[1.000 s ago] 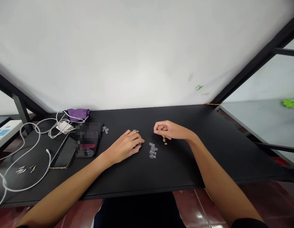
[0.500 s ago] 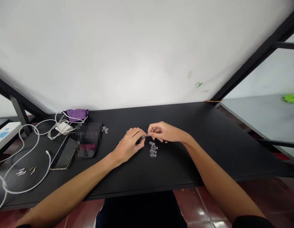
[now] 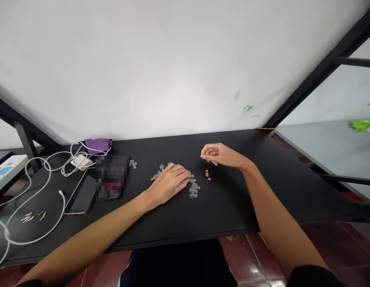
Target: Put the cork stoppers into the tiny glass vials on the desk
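Observation:
My left hand (image 3: 170,183) is low over the table, fingers bent together, with a small clear glass bottle (image 3: 191,175) at its fingertips. Just below those fingertips lie several more small round glass bottles (image 3: 193,194) with short necks. Others (image 3: 161,167) sit partly hidden behind the same hand, one with a cork-coloured end by the knuckles. My right hand (image 3: 216,154) is raised above the table to the right, thumb and fingertips pinched; anything between them is too small to make out. Beneath it is a little group of tan cork pieces (image 3: 207,174).
On the left are a pixelated dark object (image 3: 113,175), a phone (image 3: 80,194), a looped white cable (image 3: 49,175) with a charger (image 3: 81,161), and a purple pouch (image 3: 98,145). Small clear pieces (image 3: 133,164) lie beside the dark object. A white wall stands behind the black table (image 3: 233,207).
My hands have come apart from their meeting point over the bottles. My right hand moved up and right, uncovering the cork pieces; my left hand lowered and turned palm-down towards the bottles.

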A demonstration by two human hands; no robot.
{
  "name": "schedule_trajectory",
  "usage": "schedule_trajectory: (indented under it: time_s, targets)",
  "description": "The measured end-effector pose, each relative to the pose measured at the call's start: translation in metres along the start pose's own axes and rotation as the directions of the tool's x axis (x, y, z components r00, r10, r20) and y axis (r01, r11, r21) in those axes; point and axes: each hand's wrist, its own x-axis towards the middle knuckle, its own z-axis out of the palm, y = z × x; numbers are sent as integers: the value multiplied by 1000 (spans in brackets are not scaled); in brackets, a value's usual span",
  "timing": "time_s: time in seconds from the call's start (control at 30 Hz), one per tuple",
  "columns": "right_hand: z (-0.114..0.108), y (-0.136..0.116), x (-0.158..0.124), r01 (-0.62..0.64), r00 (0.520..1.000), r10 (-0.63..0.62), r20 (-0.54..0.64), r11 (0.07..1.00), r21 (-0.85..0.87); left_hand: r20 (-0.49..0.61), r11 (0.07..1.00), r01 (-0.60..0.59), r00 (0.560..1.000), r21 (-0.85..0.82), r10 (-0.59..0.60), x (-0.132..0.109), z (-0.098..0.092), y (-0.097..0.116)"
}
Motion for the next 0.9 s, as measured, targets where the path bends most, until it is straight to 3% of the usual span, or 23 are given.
schedule_trajectory:
  time_s: [0.2,0.37,0.53,0.7,0.9]
  targets:
    - [-2,3,0,-30,999,31,39,999,-19,54,998,-40,998,41,38,-1,-3,1]
    - [-8,6,-4,-85,976,98,193,994,-72,39,997,-27,999,75,24,0,0,1]
    - [-8,7,-5,-122,944,150,294,986,-111,-98,997,61,994,56,-55,0,-5,5]
    - [-9,13,-4,-144,950,170,264,983,-115,-216,971,237,951,44,-222,-10,-25,3]
    - [-4,9,-1,-105,977,120,176,990,-92,-144,932,341,935,122,-324,-14,-27,-7]
